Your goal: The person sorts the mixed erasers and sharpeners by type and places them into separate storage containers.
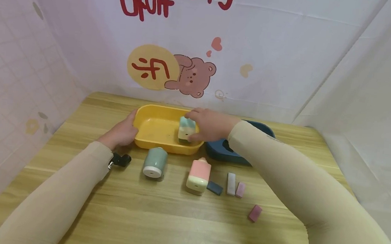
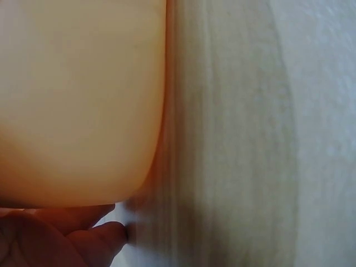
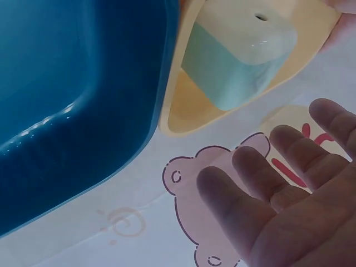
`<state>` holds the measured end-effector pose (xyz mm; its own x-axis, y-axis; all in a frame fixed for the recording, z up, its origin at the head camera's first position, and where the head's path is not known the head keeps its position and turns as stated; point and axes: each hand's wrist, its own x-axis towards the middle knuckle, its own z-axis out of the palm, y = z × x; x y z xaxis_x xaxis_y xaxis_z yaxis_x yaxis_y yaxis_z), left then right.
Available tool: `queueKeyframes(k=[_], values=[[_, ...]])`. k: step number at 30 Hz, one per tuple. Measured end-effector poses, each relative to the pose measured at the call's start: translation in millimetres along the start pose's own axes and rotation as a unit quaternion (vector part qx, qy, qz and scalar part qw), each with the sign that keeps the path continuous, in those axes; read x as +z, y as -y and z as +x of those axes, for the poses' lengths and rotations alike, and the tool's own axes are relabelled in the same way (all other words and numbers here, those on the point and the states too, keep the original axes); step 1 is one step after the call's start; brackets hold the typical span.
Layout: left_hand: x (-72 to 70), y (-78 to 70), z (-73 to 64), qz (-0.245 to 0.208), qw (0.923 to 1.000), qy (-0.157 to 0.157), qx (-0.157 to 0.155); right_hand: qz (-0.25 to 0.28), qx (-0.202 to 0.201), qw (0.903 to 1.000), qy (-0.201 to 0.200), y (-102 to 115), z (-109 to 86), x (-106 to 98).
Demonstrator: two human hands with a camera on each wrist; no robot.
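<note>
My left hand [image 1: 125,130] holds the left end of a yellow tray [image 1: 165,147]. In the left wrist view, its fingers [image 2: 97,242] lie beside the tray's outer wall. Inside the tray's right end stands a teal-and-cream block-shaped container [image 1: 187,127] with a small hole in its cream part. Around this container my right hand [image 1: 212,124] reaches over the tray, thumb and fingers spread. The right wrist view shows those fingers [image 3: 233,206] apart from each other and from the container.
A dark blue tray [image 3: 50,128] adjoins the yellow one. In front stand a green-and-white container [image 1: 155,162] and a pink-and-cream container [image 1: 199,174]. Small blocks lie to the right: dark [image 1: 215,188], grey [image 1: 231,184], pink [image 1: 240,189] and deeper pink [image 1: 255,213]. A printed cloth hangs behind.
</note>
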<state>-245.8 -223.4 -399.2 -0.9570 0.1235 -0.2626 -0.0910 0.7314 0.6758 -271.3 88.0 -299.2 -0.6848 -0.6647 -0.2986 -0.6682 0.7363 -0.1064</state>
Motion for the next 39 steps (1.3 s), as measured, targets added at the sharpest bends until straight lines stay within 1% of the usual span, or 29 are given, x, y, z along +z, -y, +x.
queueKeyframes(k=[4,8,11,14,20,24,30,34,39], values=[[0.0,0.1,0.3,-0.001,1.0,-0.001,0.003,-0.015,-0.007,0.9999,-0.005,2,-9.7,0],[0.2,0.9,0.4,-0.004,1.0,-0.001,0.003,-0.003,-0.022,0.9997,-0.008,6,-21.0,2],[0.0,0.3,0.2,-0.001,1.0,-0.001,0.002,0.016,-0.025,0.9995,0.006,10,-29.0,4],[0.1,0.0,1.2,0.0,1.0,-0.002,0.002,0.022,-0.028,0.9992,0.019,14,-35.7,6],[-0.1,0.2,0.9,-0.005,1.0,-0.001,0.004,0.012,-0.037,0.9989,0.027,23,-46.9,10],[0.0,-0.1,0.3,-0.007,1.0,0.001,0.007,0.006,-0.046,0.9984,0.032,28,-53.0,13],[-0.3,-0.8,0.3,-0.013,0.9999,0.001,0.003,0.015,-0.052,0.9968,0.059,33,-61.3,20],[-0.4,-1.0,0.5,-0.01,0.9999,0.002,0.0,0.016,-0.046,0.9962,0.072,37,-65.3,24],[-0.5,-2.4,-0.4,-0.009,1.0,0.001,0.002,0.003,-0.036,0.9962,0.079,42,-66.7,30]])
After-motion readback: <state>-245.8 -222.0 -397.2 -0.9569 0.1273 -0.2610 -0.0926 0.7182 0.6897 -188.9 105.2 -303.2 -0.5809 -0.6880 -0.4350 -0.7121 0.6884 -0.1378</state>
